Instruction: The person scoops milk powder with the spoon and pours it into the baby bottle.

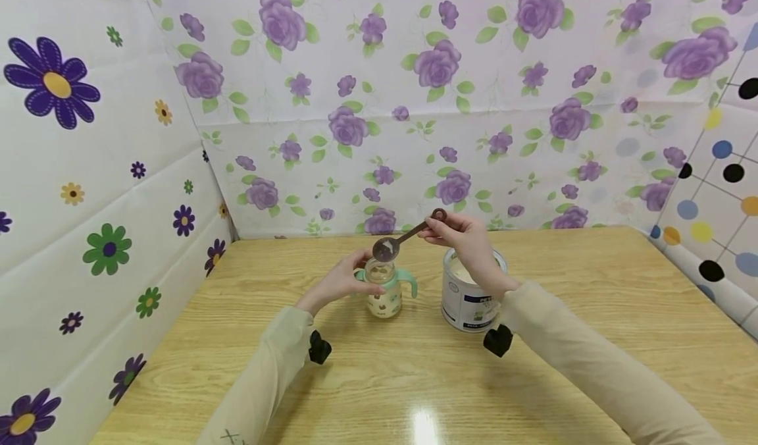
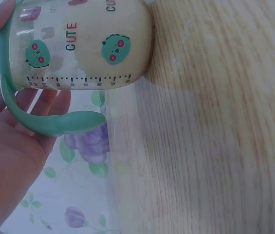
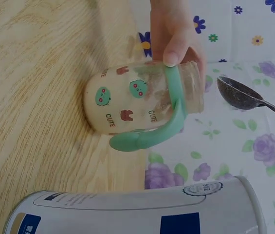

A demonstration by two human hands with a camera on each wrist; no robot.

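Note:
A clear baby bottle [image 1: 383, 302] with a green collar and two green handles stands upright on the table, pale cream contents in its lower part. My left hand [image 1: 340, 282] grips it round the collar, thumb in front and fingers behind. Just above the open mouth of the bottle hangs the bowl of a dark brown spoon [image 1: 386, 249], a little pale residue inside it. The fingers and thumb of my right hand [image 1: 466, 239] pinch the far end of its handle. In the right wrist view, the spoon [image 3: 239, 94] shows apart from the rim.
To the right of the bottle stands an open white can [image 1: 458, 303] with pale powder inside, under my right wrist. The wooden table [image 1: 379, 379] ends at a flowered cloth wall [image 1: 403, 103] behind, with more patterned cloth on both sides.

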